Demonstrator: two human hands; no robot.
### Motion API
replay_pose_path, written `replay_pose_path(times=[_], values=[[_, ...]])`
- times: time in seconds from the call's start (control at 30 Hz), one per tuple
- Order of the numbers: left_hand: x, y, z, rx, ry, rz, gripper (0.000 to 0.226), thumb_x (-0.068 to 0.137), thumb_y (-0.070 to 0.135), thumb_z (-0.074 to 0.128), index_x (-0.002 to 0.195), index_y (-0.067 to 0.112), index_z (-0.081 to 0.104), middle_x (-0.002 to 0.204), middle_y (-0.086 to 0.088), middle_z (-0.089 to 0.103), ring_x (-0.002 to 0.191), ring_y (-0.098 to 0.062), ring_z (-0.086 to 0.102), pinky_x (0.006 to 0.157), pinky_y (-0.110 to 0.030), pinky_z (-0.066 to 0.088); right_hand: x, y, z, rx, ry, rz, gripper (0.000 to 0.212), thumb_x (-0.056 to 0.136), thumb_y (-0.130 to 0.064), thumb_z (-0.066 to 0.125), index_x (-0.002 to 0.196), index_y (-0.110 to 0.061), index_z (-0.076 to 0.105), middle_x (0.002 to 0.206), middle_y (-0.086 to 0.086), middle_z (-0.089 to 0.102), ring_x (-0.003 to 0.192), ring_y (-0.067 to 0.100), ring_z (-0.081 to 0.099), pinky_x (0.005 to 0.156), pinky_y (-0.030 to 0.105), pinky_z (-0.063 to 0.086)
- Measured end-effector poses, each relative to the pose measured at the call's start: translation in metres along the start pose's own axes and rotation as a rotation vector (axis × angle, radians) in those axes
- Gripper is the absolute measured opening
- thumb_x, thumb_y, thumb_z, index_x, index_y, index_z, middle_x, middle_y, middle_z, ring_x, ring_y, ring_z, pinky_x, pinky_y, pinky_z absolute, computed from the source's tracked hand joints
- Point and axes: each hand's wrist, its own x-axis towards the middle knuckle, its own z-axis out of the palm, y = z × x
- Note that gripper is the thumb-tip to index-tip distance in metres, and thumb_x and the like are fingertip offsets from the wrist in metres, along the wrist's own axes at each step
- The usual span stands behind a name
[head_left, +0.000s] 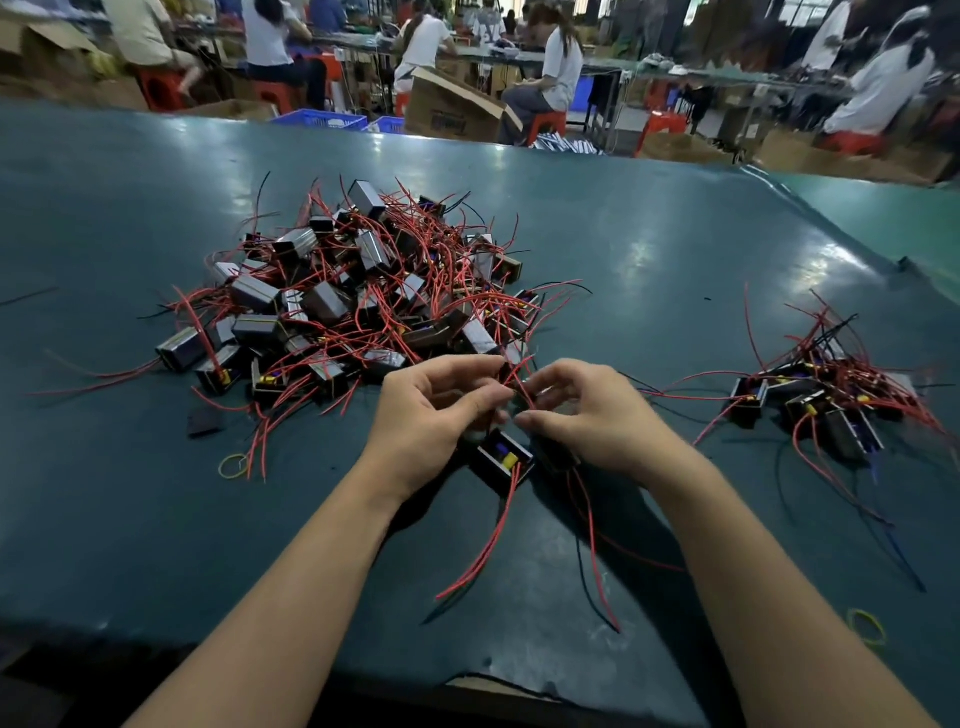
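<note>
Table (649, 223) first: a wide teal-green mat top, shiny in spots. Sitting out past the hands is the big pile (363, 296) of little black boxes, with red leads sticking out every which way. Off to the right, well apart from it, there's a smaller pile (826, 400) of the same stuff.

Near the front edge both hands are busy with one module (506, 462), which sits between them, open side up, with a yellow bit and a blue bit showing inside. Can't tell if it's resting on the mat or held just off it. The left hand (431, 415) has its fingers curled over the module's far end, gripping it. The right hand (587, 415) is curled too, fingertips pinching the red wires (497, 525) up near the module. It's a bit blurry there. The loose ends trail toward the near edge.

Tiny stuff: a yellow rubber band (232, 466) lies on the mat left of the hands, and a second band (866, 626) lies by the right forearm.
</note>
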Motion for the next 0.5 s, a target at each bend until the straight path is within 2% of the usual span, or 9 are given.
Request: replay_pose_path(times=[0.07,0.13,0.23,0.37,0.5], values=[[0.001,-0.001,-0.001,0.008,0.026,0.038,0.024,0.078,-0.005,0.072,0.095,0.011,0.072,0.079,0.000,0.074,0.071,-0.017,0.072,0.070,-0.021,0.057,0.002,-0.002,0.004,0.120,0.006,0.018,0.017,0.082,-0.013,0.076,0.095,-0.019,0.066,0.079,-0.001,0.071,0.068,0.011,0.067,0.065,0.026,0.053],[0.002,-0.001,-0.002,-0.028,0.050,0.034,0.026,0.078,-0.007,0.070,0.096,0.011,0.072,0.079,0.001,0.073,0.070,-0.018,0.072,0.069,-0.021,0.056,0.001,-0.001,0.000,0.278,0.016,0.023,0.015,0.085,-0.005,0.071,0.090,-0.018,0.065,0.074,0.001,0.068,0.057,0.006,0.062,0.051,0.019,0.046],[0.001,-0.002,-0.002,0.026,0.032,0.040,0.027,0.081,-0.005,0.069,0.100,0.013,0.073,0.084,0.004,0.075,0.077,-0.012,0.071,0.074,-0.017,0.054,-0.003,0.002,-0.011,0.460,-0.012,0.039,0.013,0.088,-0.002,0.066,0.085,-0.014,0.062,0.072,0.005,0.069,0.046,0.006,0.058,0.035,0.017,0.035],[0.001,-0.002,-0.005,0.010,0.026,0.030,0.019,0.085,-0.003,0.067,0.095,0.011,0.073,0.083,-0.001,0.075,0.071,-0.016,0.072,0.067,-0.020,0.055,-0.007,0.004,-0.021,0.551,-0.048,0.042,0.009,0.090,-0.016,0.066,0.084,-0.011,0.061,0.077,0.001,0.071,0.050,0.016,0.065,0.033,0.019,0.037],[0.001,0.001,-0.005,-0.241,0.032,-0.070,0.014,0.075,0.005,0.070,0.087,0.010,0.074,0.081,-0.006,0.075,0.074,-0.019,0.072,0.067,-0.024,0.056,-0.007,0.005,-0.022,0.584,-0.047,0.025,0.006,0.089,-0.008,0.066,0.095,-0.008,0.064,0.073,0.005,0.072,0.051,0.019,0.065,0.036,0.020,0.041]])
